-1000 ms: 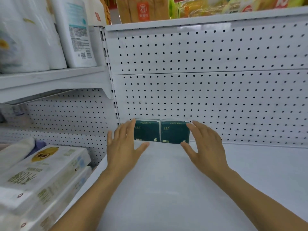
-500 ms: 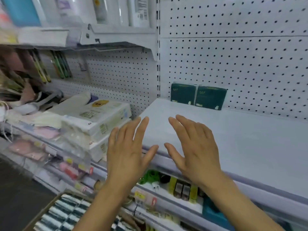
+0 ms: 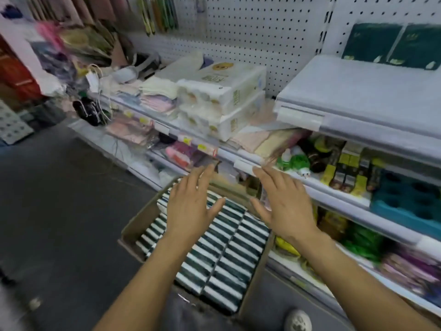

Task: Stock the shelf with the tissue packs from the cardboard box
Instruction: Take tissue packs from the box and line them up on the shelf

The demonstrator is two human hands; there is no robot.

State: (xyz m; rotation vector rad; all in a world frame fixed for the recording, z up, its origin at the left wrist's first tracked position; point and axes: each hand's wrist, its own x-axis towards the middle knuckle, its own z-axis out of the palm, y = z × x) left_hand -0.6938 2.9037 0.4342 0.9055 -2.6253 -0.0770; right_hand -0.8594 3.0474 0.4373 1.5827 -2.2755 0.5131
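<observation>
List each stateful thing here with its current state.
left hand: open, empty, above the box
right hand: open, empty, above the box
cardboard box: open, on the floor, full of packs
two green tissue packs: upright, side by side on the shelf

Even bright light; motion blur, perhaps worst leftward.

Left hand (image 3: 191, 206) hides some boxed tissue packs (image 3: 224, 249)
</observation>
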